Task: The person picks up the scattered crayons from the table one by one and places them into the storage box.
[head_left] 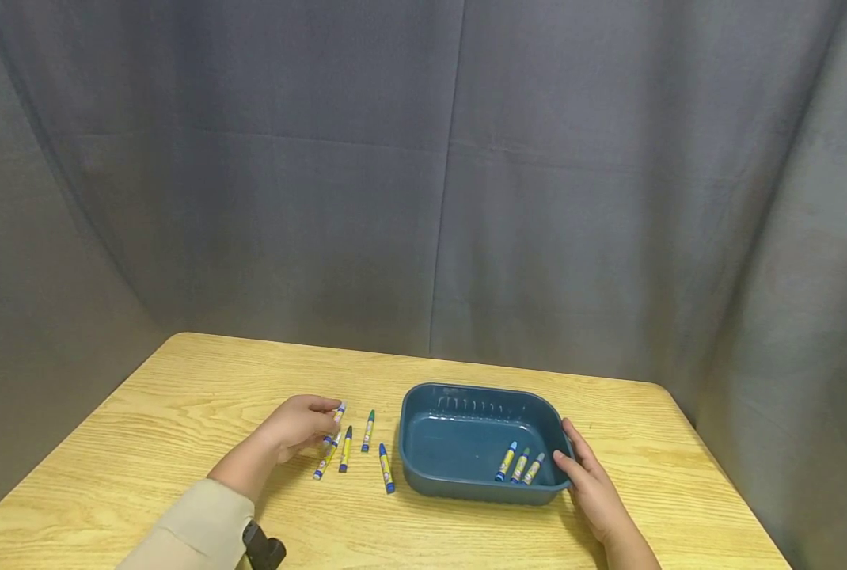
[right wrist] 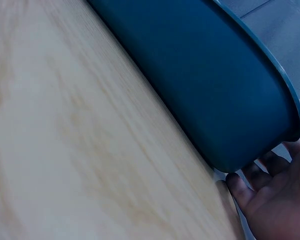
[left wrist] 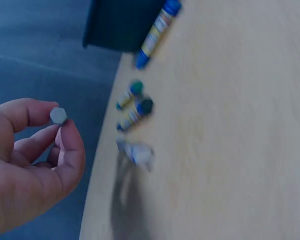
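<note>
My left hand (head_left: pixel 302 423) pinches a crayon (left wrist: pixel 58 116) between thumb and fingertips; its pale six-sided end faces the left wrist camera. Just below that hand, a white-tipped crayon (head_left: pixel 327 457) lies on the table. To its right are a dark-tipped crayon (head_left: pixel 346 450), a green crayon (head_left: pixel 369 431) and a blue crayon (head_left: pixel 386 469). My right hand (head_left: pixel 593 483) grips the right end of a dark teal plastic bin (head_left: pixel 480 488), thumb over the rim and fingers along the outer wall. Inside, at the right, lie a light blue crayon (head_left: pixel 507 461), a green one (head_left: pixel 520 465) and a greyish one (head_left: pixel 533 469).
The wooden table (head_left: pixel 203 396) has rounded back corners. Behind it hangs a grey curtain (head_left: pixel 324 198), which also closes off both sides. The blue crayon lies close beside the bin's left wall.
</note>
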{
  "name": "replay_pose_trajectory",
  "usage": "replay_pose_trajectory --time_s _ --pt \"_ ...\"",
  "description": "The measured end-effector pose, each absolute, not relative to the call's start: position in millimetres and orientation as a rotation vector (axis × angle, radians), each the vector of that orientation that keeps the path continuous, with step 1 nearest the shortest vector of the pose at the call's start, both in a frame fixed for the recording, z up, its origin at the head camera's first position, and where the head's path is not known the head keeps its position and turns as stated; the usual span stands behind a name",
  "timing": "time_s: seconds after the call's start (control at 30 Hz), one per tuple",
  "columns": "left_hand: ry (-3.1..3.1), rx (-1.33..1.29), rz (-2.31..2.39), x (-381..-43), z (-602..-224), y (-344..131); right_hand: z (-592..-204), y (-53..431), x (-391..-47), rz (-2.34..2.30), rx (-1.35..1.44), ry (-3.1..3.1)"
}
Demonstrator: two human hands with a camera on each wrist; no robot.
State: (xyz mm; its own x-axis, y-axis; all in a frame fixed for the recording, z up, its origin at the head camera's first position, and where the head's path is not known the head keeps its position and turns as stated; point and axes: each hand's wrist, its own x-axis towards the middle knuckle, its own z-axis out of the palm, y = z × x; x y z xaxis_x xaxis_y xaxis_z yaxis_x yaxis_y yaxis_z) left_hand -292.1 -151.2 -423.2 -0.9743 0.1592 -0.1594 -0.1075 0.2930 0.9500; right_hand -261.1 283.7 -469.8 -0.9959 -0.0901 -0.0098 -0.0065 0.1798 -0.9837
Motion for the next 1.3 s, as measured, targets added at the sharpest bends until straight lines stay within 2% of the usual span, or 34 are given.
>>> replay_pose_trajectory --time_s 0.3,0.6,0.97,1.3 --pt "2.121 0.106 1.91 -307 -400 -100 -471 283 -263 -2.006 -0.134 2.338" --pt "2.023 0.16 1.918 -315 -392 -32 -471 285 -264 -1.968 -0.119 2.359" --pt "2.032 0.081 1.83 -319 -414 33 -472 285 -262 -1.992 -0.09 2.345" --pt "2.129 0.003 1.728 -316 -430 73 -472 284 -262 -2.005 -0.096 2.344"
